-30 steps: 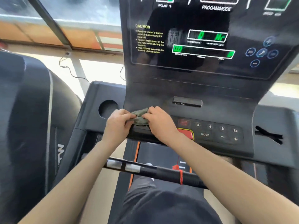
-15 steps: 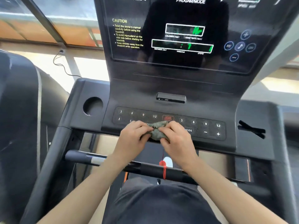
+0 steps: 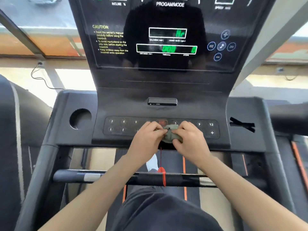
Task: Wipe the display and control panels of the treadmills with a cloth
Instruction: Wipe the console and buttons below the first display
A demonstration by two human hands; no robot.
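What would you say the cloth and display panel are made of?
The cloth looks like soft matte grey-green fabric, since it bunches into folds. The display panel is probably glossy plastic or glass, as it mirrors a dark silhouette.

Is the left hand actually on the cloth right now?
Touching. The head view shows the left hand pinching the bunched cloth at its left edge, with no gap between them.

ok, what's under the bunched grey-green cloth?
The middle of the black button panel. A red stop label peeks above the grey-green cloth, which the left hand and right hand pinch; keys beneath are covered.
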